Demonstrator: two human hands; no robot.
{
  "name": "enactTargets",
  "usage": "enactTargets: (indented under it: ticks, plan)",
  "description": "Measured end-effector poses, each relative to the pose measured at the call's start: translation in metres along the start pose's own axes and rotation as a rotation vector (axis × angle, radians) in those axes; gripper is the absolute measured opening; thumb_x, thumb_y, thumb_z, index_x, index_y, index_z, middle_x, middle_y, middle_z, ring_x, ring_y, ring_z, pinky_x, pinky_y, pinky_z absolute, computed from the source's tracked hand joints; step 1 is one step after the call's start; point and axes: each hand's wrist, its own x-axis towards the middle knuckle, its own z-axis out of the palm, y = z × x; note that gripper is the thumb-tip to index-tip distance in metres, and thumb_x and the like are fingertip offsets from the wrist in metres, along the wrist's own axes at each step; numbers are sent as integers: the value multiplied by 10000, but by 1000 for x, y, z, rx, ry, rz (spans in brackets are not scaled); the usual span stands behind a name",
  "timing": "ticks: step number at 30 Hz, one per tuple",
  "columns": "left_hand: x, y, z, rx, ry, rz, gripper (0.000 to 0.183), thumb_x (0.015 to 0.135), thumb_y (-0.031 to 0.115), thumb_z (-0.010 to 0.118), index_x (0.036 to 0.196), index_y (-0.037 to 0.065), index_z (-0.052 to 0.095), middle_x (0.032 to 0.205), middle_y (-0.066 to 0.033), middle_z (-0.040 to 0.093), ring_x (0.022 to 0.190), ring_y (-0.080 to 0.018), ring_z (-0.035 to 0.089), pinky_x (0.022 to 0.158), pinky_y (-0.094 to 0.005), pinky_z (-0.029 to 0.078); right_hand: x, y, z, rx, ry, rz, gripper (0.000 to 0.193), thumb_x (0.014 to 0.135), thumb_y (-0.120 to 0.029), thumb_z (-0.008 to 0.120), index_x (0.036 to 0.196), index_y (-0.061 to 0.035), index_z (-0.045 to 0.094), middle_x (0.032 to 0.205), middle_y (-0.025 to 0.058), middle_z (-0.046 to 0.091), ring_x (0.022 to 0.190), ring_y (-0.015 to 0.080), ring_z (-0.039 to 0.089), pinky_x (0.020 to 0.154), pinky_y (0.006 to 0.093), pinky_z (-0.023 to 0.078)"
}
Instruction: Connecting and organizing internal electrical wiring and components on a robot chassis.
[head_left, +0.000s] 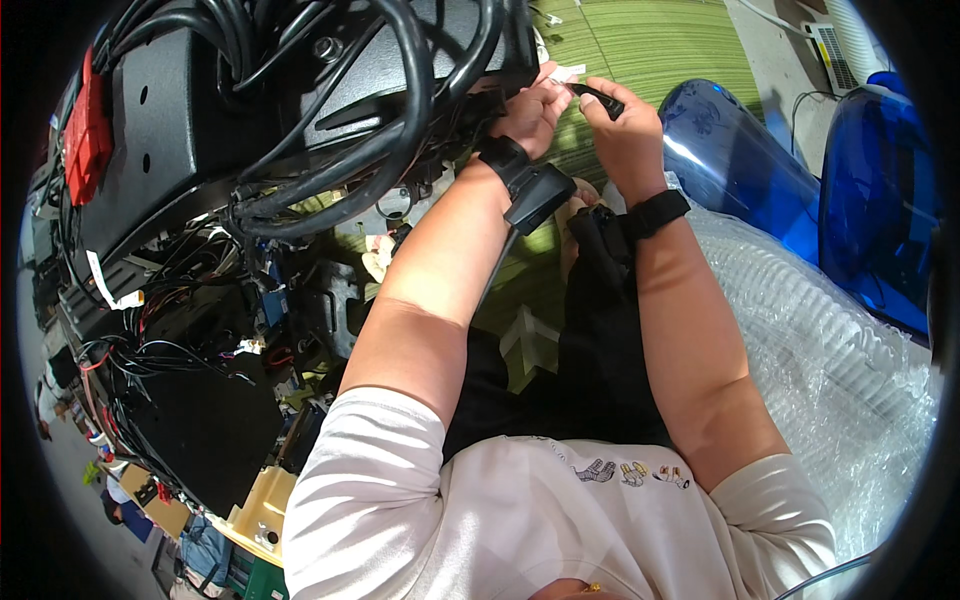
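My left hand (pixel 535 115) is beside the lower right corner of a black metal housing (pixel 250 90), its fingers closed in a pinch. What they pinch is too small to make out. A small white tag or strip (pixel 568 73) shows just past its fingertips. Close by on the right, my right hand (pixel 628 140) is wrapped round a small black-handled tool (pixel 598 99). The tool's thin tip points left at my left fingertips; its exact kind is not clear. Thick black cables (pixel 410 130) loop over the housing, left of my left hand.
A red block (pixel 86 135) is fixed at the housing's left side. Below it sit tangled thin wires (pixel 130 350) and a black panel (pixel 200 430). To the right lie transparent blue shells (pixel 740 150) and clear bubble wrap (pixel 820 370). Green matting (pixel 650 45) covers the floor.
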Motion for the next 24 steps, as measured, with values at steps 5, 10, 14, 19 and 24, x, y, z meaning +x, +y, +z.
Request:
enactTargets:
  ticks: [5,10,14,19,24]
  plan:
    - [3,-2,-4,2,0,-28,429,797,-92,412,1218,-71,333,1081,-141,454,918,-185,502,846,-282,439,0,3,2,43,-12,-35,301,746,-325,544,961,-132,630,721,55,635,687,188,589,775,331,318]
    - [-3,-8,-4,41,72,-19,411,792,-106,420,1194,-85,338,1059,-147,452,910,-234,527,794,-284,467,0,1,-2,18,35,-32,282,744,-314,562,944,-125,624,676,25,618,650,174,576,777,318,336]
    - [-9,-13,-18,210,67,-17,404,787,-102,447,1175,-54,343,1014,-125,449,881,-217,526,770,-285,474,-7,-14,-8,212,124,-92,226,725,-250,600,890,-95,605,602,2,578,543,140,528,601,255,411]
    - [-36,-11,-14,359,150,-98,484,775,-91,461,1230,-7,316,1095,-120,411,917,-209,502,756,-317,474,-10,-32,-19,367,186,-181,194,779,-135,595,901,11,560,722,46,633,658,52,556,607,174,423]
    - [-86,-1,-17,694,304,-134,536,775,-61,487,1268,-22,281,1130,-144,464,891,-195,531,740,-308,461,-22,-60,-40,723,271,-249,150,804,-114,574,892,4,547,711,32,571,633,86,514,587,206,407]
